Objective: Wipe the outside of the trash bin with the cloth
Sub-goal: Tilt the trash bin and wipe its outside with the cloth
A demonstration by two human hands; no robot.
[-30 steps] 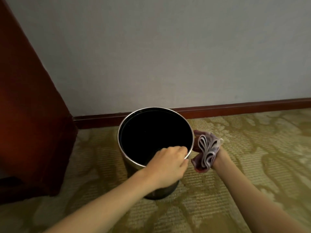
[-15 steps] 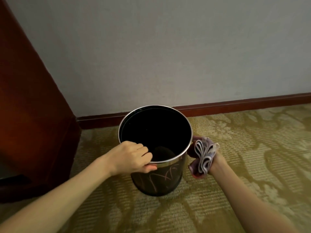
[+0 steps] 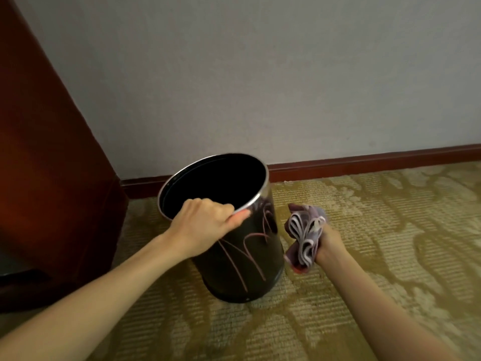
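Two hands busy: left hand [image 3: 205, 225] grips the trash bin [image 3: 242, 264] at its rim, right hand [image 3: 329, 243] clutches the cloth [image 3: 304, 235].
Left fingers curl over the near chrome rim, thumb outside along the rim. The bin is tilted, mouth leaning left, base on the patterned carpet [image 3: 364, 230]. Right fist holds the folded cloth bunched, just right of the bin's side wall; contact unclear. The bin sits between both hands, near the baseboard [image 3: 364, 160], with a wooden cabinet [image 3: 46, 178] to its left.
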